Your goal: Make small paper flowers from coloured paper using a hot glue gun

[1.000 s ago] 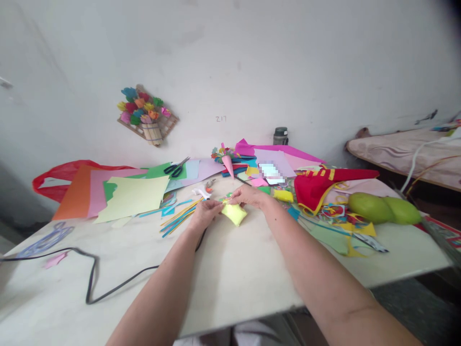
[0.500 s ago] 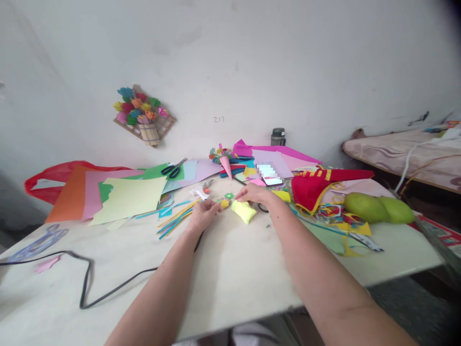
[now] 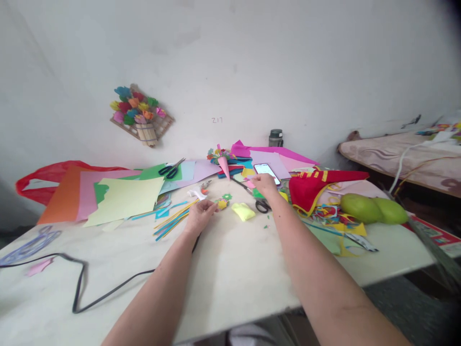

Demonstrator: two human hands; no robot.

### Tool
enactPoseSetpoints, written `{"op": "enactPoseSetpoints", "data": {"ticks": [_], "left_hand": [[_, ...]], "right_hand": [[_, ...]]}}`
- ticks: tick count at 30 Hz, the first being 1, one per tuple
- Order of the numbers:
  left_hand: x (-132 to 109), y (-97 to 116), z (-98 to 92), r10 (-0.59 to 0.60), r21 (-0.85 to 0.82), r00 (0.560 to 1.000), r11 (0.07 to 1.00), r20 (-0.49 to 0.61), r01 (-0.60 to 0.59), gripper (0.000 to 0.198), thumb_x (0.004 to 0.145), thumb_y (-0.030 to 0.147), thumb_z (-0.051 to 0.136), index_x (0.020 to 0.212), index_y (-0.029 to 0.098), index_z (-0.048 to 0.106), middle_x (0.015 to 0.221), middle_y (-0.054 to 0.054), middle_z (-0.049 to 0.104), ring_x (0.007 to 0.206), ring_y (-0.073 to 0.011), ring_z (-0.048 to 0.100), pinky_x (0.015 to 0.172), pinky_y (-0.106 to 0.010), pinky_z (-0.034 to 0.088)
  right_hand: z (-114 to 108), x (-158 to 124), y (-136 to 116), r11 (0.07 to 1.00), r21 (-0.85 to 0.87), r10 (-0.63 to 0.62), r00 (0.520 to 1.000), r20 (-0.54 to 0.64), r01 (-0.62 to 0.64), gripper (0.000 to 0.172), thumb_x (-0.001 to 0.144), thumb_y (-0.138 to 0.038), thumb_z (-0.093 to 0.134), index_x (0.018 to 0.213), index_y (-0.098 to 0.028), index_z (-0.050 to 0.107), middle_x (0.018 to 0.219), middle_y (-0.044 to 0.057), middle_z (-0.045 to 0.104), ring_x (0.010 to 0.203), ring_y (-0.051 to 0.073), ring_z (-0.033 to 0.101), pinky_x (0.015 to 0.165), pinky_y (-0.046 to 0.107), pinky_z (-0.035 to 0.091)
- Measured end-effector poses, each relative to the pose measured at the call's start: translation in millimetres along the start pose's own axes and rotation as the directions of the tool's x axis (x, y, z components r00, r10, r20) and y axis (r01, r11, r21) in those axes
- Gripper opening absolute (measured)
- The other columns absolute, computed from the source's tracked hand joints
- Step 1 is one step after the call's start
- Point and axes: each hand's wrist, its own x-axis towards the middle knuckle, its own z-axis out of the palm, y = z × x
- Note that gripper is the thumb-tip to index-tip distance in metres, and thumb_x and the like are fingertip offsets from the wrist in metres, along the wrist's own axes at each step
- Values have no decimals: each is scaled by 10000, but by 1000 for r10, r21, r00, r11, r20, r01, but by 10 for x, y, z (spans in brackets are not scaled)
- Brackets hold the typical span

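Pale worktop (image 3: 230, 283) by a wall (image 3: 259, 77) | left hand (image 3: 202, 216): fingertips pinching yellow flower (image 3: 223, 204), left of packet (image 3: 243, 212) | right hand (image 3: 263, 184): beside phone (image 3: 268, 171), grip unclear | advice: light edge hold likely best, avoiding creases

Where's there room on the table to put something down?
There's a big bare patch of table between the left arm and right arm, in front of the yellow packet. A smaller one lies between the paper strips and cord. It's crowded along the wall and beside the green fruit.
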Motion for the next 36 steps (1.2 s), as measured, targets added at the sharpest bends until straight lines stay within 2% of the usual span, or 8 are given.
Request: {"op": "enactPoseSetpoints", "data": {"ticks": [3, 9, 12, 16, 21, 28, 32, 36], "left_hand": [[17, -39, 13, 26, -8, 999, 1000, -24, -27, 227, 655, 383, 600, 650, 157, 619, 606, -37, 642, 525, -120, 524, 533, -229, 394], [8, -63, 32, 50, 12, 999, 999, -16, -49, 200, 684, 340, 570, 755, 157, 610, 643, -40, 656, 580, -138, 568, 561, -237, 413], [-2, -59, 41, 48, 61, 999, 997, -10, -47, 207, 689, 329, 561, 794, 156, 606, 644, -40, 662, 587, -147, 585, 573, -246, 424], [-3, -45, 49, 58, 74, 998, 996, 3, -58, 213, 696, 348, 549, 774, 157, 603, 606, -32, 652, 547, -140, 577, 544, -239, 424], [-30, 26, 68, -2, -10, 999, 1000, 34, 2, 259, 689, 400, 553, 753, 151, 584, 581, -27, 631, 433, -111, 535, 451, -221, 403], [-57, 110, 100, -180, -178, 977, 964, 110, 198, 361, 644, 473, 591, 785, 140, 589, 715, -70, 656, 448, -147, 577, 375, -238, 409], [-20, 83, 72, -170, -253, 980, 948, 104, 191, 368, 613, 479, 623, 707, 124, 614, 676, -69, 657, 470, -144, 587, 420, -232, 437], [9, 62, 47, -183, -367, 982, 911, 45, 187, 407, 576, 491, 653, 717, 110, 633, 685, -78, 665, 581, -172, 631, 482, -226, 470]], "right_hand": [[-27, 5, 63, 975, -195, 80, 989, -126, -104, 204, 710, -274, 522, 801, -182, 679, 878, 92, 648, 834, 219, 574, 644, 262, 391], [-80, -89, -2, 939, -332, 68, 996, -65, -86, 224, 680, -183, 555, 868, -167, 677, 977, 147, 625, 918, 261, 569, 725, 308, 395], [-87, -176, -147, 937, -347, 2, 991, 131, 44, 223, 693, -266, 552, 848, -171, 680, 933, 94, 647, 863, 218, 590, 695, 264, 408], [-12, -277, -338, 924, -297, -67, 867, 494, 241, 539, 542, -421, 678, 1025, -190, 617, 1064, 55, 611, 907, 198, 577, 722, 242, 421], [133, -375, -478, 837, -440, -10, 814, 581, 325, 802, 385, -392, 755, 1139, -232, 537, 1185, 89, 530, 1011, 283, 525, 748, 337, 432], [342, -451, -505, 794, -339, -353, 836, 420, 505, 671, 525, -275, 696, 1158, -220, 480, 1128, 116, 475, 995, 263, 502, 769, 347, 423], [473, -427, -498, 717, -186, -643, 741, 193, 671, 570, 571, -246, 691, 1105, -189, 498, 1088, 94, 442, 1042, 217, 442, 867, 333, 371], [556, -397, -496, 680, -140, -711, 694, 114, 720, 500, 583, -186, 671, 1059, -183, 519, 1060, 75, 435, 1038, 195, 422, 868, 310, 370]]}}
